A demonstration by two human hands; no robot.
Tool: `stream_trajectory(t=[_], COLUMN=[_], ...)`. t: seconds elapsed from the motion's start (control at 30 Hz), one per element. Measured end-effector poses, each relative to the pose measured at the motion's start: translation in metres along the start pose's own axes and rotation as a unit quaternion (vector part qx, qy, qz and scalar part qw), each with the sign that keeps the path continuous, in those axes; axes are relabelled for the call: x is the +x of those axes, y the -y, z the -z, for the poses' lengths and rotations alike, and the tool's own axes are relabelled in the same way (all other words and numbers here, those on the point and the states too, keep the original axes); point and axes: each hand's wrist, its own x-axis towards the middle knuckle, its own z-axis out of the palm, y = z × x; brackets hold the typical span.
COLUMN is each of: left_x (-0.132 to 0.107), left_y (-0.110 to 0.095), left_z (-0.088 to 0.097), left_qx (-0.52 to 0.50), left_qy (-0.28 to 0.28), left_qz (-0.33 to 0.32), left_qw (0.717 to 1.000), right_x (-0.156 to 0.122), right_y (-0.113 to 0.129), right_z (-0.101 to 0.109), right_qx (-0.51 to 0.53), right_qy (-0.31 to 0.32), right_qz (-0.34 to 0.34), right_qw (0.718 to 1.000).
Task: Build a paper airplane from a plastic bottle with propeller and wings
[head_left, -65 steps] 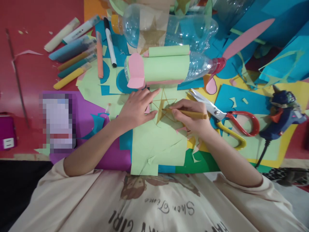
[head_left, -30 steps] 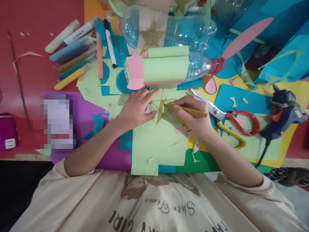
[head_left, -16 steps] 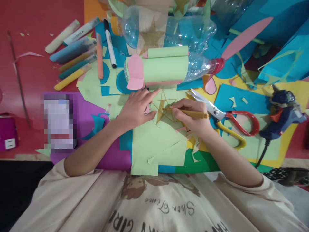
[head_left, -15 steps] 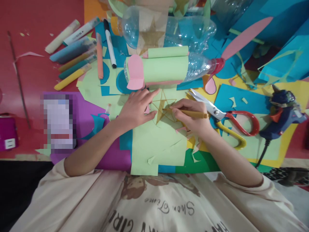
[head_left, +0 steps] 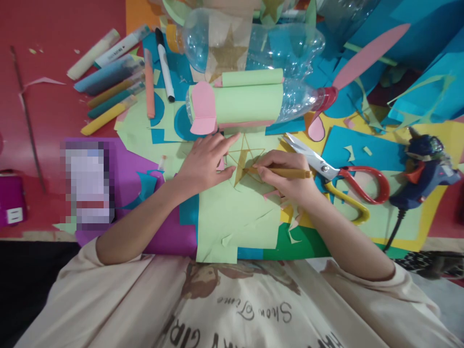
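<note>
My right hand [head_left: 286,175] is closed around a mustard-yellow marker [head_left: 290,172], its tip resting on a star [head_left: 243,159] drawn in the same colour on a light green paper sheet [head_left: 235,217]. My left hand [head_left: 203,162] lies flat with fingers spread on that sheet, just left of the star, pressing the paper down. A clear plastic bottle [head_left: 300,99] wrapped in green paper with a pink flap lies just beyond both hands.
Red-and-yellow handled scissors [head_left: 340,176] lie right of my right hand, and a blue glue gun [head_left: 424,169] further right. Several markers [head_left: 112,87] lie at the upper left. Coloured paper scraps [head_left: 362,145] and another clear bottle [head_left: 253,43] crowd the back.
The marker tip has shifted slightly back and forth over the star, from its upper part to lower and left. My left hand has stayed put.
</note>
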Motion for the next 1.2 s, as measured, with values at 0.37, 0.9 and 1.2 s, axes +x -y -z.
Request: stream_trajectory(t=[0.37, 0.9, 1.2], left_x=[-0.0008, -0.0003, -0.0007], left_y=[-0.0002, -0.0005, -0.0019], left_z=[-0.0002, 0.0010, 0.0022], left_qx=[-0.003, 0.005, -0.002], left_qy=[-0.003, -0.006, -0.004], left_qz=[0.002, 0.000, 0.001], left_qw=[1.000, 1.000, 1.000], right_x=[0.0010, 0.0018, 0.0000], right_y=[-0.0086, -0.0048, -0.0026], right_z=[-0.0019, -0.0036, -0.0028], right_qx=[0.080, -0.005, -0.010], right_qy=[-0.132, -0.125, -0.093], right_qz=[-0.014, -0.007, -0.001], right_qw=[0.988, 0.992, 0.996])
